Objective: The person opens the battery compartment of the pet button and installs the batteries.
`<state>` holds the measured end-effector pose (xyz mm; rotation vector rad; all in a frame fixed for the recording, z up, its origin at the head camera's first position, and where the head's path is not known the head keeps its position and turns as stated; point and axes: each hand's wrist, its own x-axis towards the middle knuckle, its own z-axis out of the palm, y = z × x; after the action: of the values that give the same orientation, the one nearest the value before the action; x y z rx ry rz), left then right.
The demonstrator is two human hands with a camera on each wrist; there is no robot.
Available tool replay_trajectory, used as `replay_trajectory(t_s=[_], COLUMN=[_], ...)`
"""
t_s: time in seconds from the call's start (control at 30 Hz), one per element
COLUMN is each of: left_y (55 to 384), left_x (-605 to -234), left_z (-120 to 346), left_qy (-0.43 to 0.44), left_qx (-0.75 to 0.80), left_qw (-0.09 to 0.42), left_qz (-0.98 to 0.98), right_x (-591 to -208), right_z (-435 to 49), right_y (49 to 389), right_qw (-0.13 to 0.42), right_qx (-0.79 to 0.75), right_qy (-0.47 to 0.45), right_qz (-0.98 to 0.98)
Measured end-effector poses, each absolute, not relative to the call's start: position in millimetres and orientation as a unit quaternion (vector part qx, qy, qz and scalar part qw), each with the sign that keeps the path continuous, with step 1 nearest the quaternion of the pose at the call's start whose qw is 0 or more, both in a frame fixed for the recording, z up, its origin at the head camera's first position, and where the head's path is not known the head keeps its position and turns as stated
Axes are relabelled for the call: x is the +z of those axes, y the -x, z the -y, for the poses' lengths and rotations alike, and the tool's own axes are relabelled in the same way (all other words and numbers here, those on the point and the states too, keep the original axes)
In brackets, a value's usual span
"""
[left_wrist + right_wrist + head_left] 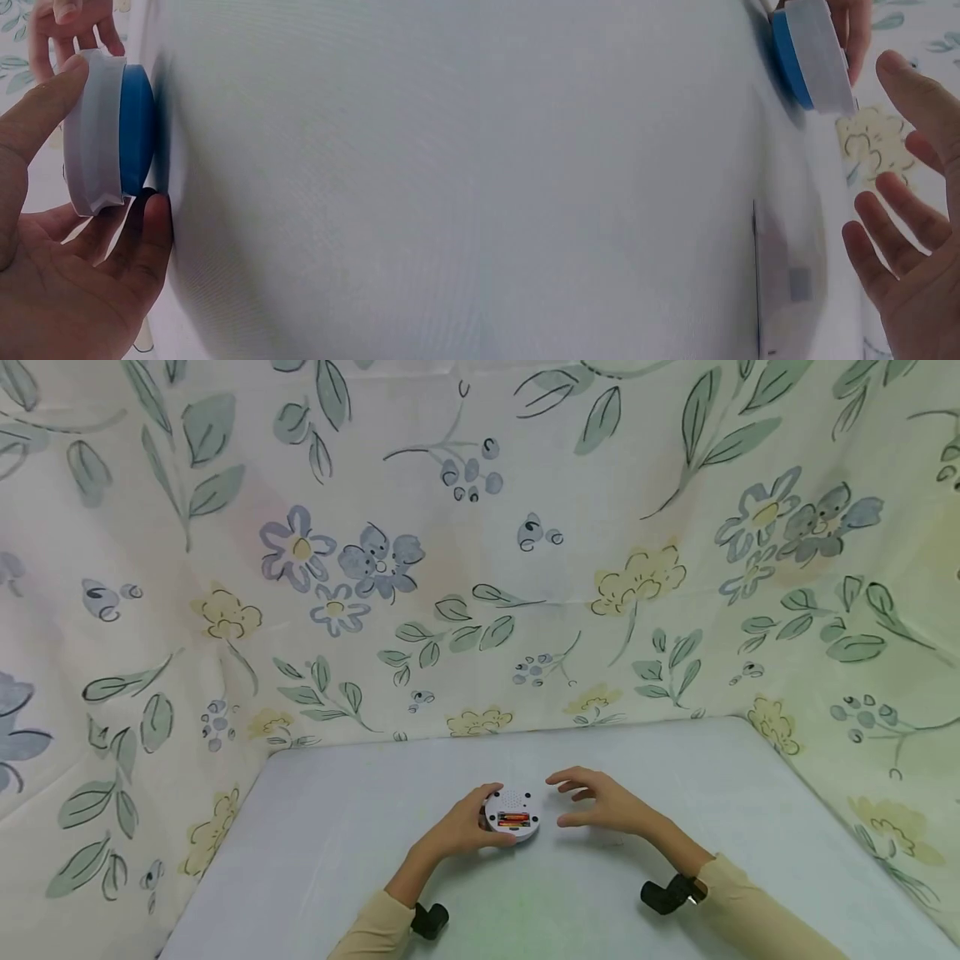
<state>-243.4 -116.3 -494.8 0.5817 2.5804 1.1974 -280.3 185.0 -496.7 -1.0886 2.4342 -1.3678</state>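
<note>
A round white device [512, 837] with a blue domed underside [135, 127] is held face down, low over the table. Its upturned back shows speaker holes, dark feet and an uncovered battery bay [514, 819] with orange-and-black batteries inside. My left hand [459, 827] grips the device from the left, thumb at the near edge and fingers round the far side. To the right of it, my right hand [611, 803] hovers with fingers apart and loosely bent, holding nothing. Beneath that hand, the right wrist view shows a thin, pale flat piece [780, 300] on the table.
The white tabletop [337, 827] ends in a straight far edge. Behind it and along both sides hangs a floral cloth [450, 552]. Black wrist cameras sit on both wrists, the right one [663, 896] close over the table.
</note>
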Motion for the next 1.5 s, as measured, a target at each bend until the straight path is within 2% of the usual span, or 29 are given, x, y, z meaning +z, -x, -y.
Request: replay_trajectory(t_s=[0.23,0.43,0.97,1.27,1.5], left_y=[242.1,241.3,242.1,241.5,241.0], left_x=[-492.1,-491.8,-493.8,-493.8,-495.9], left_z=[116.3,117.3,118.3,119.0,119.4], left_qy=[-0.196,-0.203,-0.207,-0.211,-0.207], left_qx=[0.409,0.408,0.411,0.412,0.412], left_qw=[0.118,0.116,0.117,0.115,0.116], left_qz=[-0.883,-0.882,-0.880,-0.879,-0.880], right_x=[-486.1,-499.2,-508.8,-507.2,-507.9], right_z=[-198.9,-219.2,-247.4,-252.7,-251.8], right_y=[272.1,273.5,263.3,259.4,258.9], right_qw=[0.068,0.067,0.014,0.046,0.049], right_qx=[-0.452,-0.428,-0.339,-0.343,-0.353], right_qy=[0.343,0.335,0.369,0.366,0.375], right_qz=[-0.821,-0.837,-0.865,-0.864,-0.856])
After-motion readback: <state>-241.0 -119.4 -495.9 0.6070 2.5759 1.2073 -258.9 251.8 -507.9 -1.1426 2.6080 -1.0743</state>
